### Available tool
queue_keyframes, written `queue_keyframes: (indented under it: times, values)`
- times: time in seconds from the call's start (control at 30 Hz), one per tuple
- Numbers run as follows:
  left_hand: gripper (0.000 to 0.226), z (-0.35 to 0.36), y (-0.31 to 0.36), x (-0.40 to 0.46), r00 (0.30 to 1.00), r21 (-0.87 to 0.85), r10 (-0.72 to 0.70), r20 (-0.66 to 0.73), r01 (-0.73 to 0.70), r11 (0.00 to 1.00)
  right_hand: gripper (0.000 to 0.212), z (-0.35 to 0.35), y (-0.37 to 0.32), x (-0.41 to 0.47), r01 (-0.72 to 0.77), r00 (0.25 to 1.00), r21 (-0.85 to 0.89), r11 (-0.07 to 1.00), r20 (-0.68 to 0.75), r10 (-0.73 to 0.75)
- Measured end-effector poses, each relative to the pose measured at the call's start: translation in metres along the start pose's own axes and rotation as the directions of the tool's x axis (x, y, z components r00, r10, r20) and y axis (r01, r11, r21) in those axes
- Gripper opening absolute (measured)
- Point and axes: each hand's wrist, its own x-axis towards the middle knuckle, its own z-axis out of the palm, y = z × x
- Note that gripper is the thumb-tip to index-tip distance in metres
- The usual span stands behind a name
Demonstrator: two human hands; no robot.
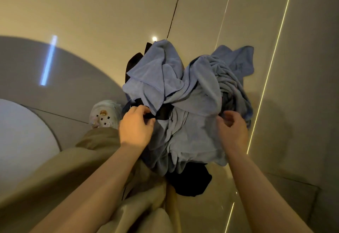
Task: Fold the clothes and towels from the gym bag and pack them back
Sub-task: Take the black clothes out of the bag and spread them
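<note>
A heap of blue towels and clothes (187,93) lies on the glossy beige floor in front of me, draped over a black gym bag whose edges show at the top left (134,62) and the bottom (190,181). My left hand (136,124) pinches a black piece of the bag or a strap (148,116) at the heap's left side. My right hand (233,130) hovers at the heap's right edge with its fingers loosely curled, holding nothing that I can see.
My leg in beige trousers (77,174) and a white clog (104,115) are at the left. A grey round rug or platform (69,86) curves along the left. Bare floor tiles (293,104) stretch to the right and beyond the heap.
</note>
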Motion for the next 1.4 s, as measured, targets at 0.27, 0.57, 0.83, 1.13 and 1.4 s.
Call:
queue_keyframes:
  times: [0.27,0.57,0.83,1.13,1.4]
  values:
    - [0.03,0.032,-0.017,-0.017,0.99,-0.12,0.054,-0.128,-0.07,0.99,0.009,0.051,0.102,-0.088,-0.395,0.919,-0.015,0.919,-0.02,0.394]
    - [0.029,0.056,-0.029,-0.014,0.967,-0.258,-0.152,-0.206,0.096,0.961,0.055,0.122,0.149,-0.115,-0.801,0.584,0.027,0.598,0.252,0.771]
    - [0.008,0.064,-0.037,-0.015,0.954,-0.245,-0.276,-0.121,0.24,0.939,0.028,0.103,0.139,-0.123,-0.621,0.692,-0.274,0.734,0.248,0.678]
    - [0.011,0.015,-0.029,-0.042,0.963,-0.287,-0.18,-0.202,0.117,0.951,0.022,0.026,0.121,-0.123,-0.271,0.88,-0.472,0.839,0.232,0.415]
    - [0.006,-0.051,0.001,-0.083,0.978,-0.112,0.009,-0.207,-0.033,0.993,0.007,-0.05,0.065,-0.135,0.014,0.96,-0.448,0.894,0.257,0.114]
